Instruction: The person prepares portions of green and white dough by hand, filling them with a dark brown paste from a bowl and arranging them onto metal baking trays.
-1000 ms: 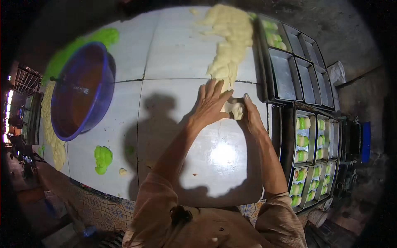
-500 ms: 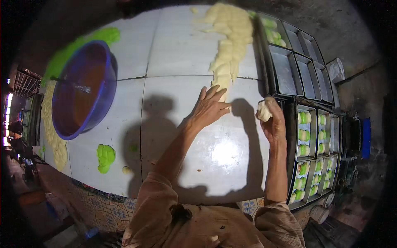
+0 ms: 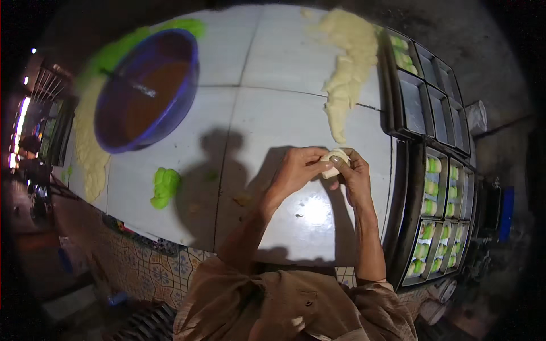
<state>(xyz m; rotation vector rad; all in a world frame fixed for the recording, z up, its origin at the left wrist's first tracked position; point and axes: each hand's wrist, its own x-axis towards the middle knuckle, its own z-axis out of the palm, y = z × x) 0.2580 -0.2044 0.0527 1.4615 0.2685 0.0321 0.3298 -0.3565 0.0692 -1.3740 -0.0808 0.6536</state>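
Pinching now with left hand (image 3: 298, 170) and right hand (image 3: 358, 181) close together, thumbs and fingers closed on a small pale dough piece (image 3: 331, 173), over the white table (image 3: 284, 113), just nearer than the tapering tip of the long dough strip (image 3: 339, 116). Best, perhaps, to press lightly and evenly with both thumbs, tuck edges inward, and ease off before any tearing.

Your left hand (image 3: 297, 170) and right hand (image 3: 357, 179) partly cover the pale dough piece (image 3: 338, 153); the purple basin (image 3: 187, 94) hides some green dough (image 3: 120, 52); the lower edge crops your shirt (image 3: 307, 312).
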